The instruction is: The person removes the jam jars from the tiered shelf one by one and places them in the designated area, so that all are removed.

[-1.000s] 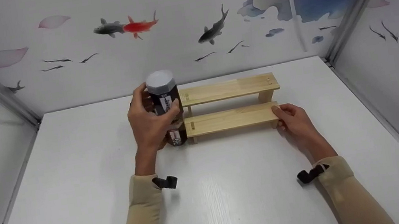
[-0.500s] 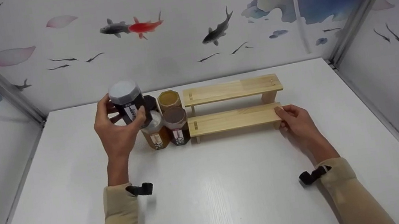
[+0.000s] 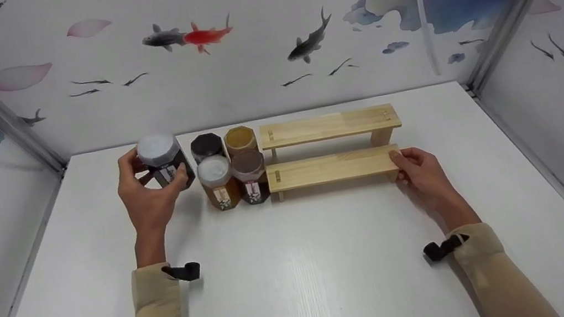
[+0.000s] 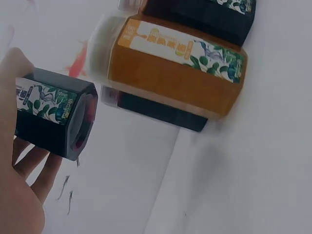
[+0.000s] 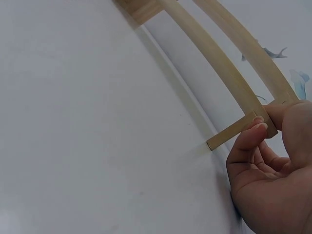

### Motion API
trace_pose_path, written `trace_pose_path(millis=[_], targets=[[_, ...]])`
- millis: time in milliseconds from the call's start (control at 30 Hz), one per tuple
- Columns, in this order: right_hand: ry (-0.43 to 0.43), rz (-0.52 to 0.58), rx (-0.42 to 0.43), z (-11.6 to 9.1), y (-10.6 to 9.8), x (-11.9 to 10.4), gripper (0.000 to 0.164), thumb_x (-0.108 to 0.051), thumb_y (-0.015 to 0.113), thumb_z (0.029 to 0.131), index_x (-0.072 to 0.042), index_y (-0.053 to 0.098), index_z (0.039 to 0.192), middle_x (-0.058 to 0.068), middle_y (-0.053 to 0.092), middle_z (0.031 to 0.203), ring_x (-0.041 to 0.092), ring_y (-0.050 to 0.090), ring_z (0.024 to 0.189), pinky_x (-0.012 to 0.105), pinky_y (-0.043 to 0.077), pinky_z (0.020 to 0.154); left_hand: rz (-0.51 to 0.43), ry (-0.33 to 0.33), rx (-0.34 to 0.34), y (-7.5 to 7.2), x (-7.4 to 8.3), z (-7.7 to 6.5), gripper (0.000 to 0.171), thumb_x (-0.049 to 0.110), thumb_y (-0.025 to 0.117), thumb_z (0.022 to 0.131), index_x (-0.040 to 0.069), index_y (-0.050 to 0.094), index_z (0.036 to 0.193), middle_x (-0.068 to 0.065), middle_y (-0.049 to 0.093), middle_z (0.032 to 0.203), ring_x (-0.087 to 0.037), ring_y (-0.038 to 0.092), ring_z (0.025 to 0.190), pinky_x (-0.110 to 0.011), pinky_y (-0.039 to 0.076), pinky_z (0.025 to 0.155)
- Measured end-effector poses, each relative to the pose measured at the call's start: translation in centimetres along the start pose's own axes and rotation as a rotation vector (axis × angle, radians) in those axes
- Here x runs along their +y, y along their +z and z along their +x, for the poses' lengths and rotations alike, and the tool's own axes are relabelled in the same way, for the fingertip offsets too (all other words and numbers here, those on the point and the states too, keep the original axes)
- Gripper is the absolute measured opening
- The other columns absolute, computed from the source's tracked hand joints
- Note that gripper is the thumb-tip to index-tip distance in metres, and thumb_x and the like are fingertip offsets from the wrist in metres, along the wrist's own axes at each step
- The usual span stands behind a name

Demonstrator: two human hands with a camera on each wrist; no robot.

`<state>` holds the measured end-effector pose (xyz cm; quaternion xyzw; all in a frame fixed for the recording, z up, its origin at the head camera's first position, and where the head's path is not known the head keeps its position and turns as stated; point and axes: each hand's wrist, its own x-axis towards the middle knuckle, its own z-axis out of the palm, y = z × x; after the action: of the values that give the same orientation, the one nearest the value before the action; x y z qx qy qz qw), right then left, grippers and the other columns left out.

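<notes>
My left hand grips a dark octagonal jar with a whitish lid, thumb on one side and fingers on the other. The jar is off the table; its base shows in the left wrist view. Just right of it stand an amber jar and a dark reddish jar in front, with a black-topped jar and a yellow-topped jar behind. Against them sits a two-step wooden rack. With thumb and fingers, my right hand pinches the right end of its lower board.
The white table meets a back wall painted with fish just behind the rack. Side walls with grey metal corner posts rise at left and right. Both rack boards are bare.
My left hand has carried the dark jar leftward from beside the rack, then lower, uncovering the group of jars. The right hand has stayed on the rack's end.
</notes>
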<state>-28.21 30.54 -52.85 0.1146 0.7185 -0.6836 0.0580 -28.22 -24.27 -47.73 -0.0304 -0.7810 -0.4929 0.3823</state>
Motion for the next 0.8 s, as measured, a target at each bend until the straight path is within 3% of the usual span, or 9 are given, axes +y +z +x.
trace_pose_path(millis=[200, 400, 533, 800], targets=[[0.011, 0.035, -0.002, 0.1, -0.2, 0.0, 0.050, -0.047, 0.074, 0.102, -0.009, 0.058, 0.130, -0.005, 0.065, 0.093, 0.005, 0.058, 0.078, 0.016, 0.050, 0.061, 0.044, -0.067, -0.124, -0.5, -2.0, -0.6, 0.076, 0.021, 0.097, 0.079, 0.008, 0.057, 0.142, -0.005, 0.069, 0.129, -0.012, 0.063, 0.113, -0.029, 0.059, 0.092], [0.035, 0.016, 0.019, 0.2, -0.3, 0.2, 0.053, -0.052, 0.074, 0.100, -0.012, 0.059, 0.131, -0.004, 0.064, 0.098, 0.007, 0.058, 0.080, 0.017, 0.051, 0.063, 0.075, -0.136, -0.300, -0.7, -3.4, -1.1, 0.081, 0.017, 0.097, 0.077, 0.006, 0.051, 0.142, -0.012, 0.066, 0.132, -0.023, 0.064, 0.117, -0.045, 0.061, 0.098], [0.032, 0.007, 0.029, 0.3, -0.4, 0.3, 0.052, -0.051, 0.073, 0.101, -0.012, 0.059, 0.132, -0.003, 0.065, 0.099, 0.006, 0.059, 0.080, 0.017, 0.051, 0.064, 0.070, -0.197, -0.406, -0.8, -4.1, -1.2, 0.083, 0.016, 0.097, 0.079, 0.005, 0.047, 0.144, -0.015, 0.064, 0.133, -0.027, 0.064, 0.121, -0.048, 0.060, 0.103], [0.040, -0.009, 0.028, 0.2, 0.0, 0.4, 0.056, -0.053, 0.070, 0.102, -0.012, 0.057, 0.138, -0.001, 0.064, 0.106, 0.007, 0.059, 0.084, 0.016, 0.052, 0.066, 0.018, -0.291, -0.536, -1.2, -4.5, -1.2, 0.088, 0.022, 0.094, 0.085, 0.003, 0.038, 0.151, -0.022, 0.058, 0.145, -0.038, 0.060, 0.135, -0.054, 0.053, 0.115]])
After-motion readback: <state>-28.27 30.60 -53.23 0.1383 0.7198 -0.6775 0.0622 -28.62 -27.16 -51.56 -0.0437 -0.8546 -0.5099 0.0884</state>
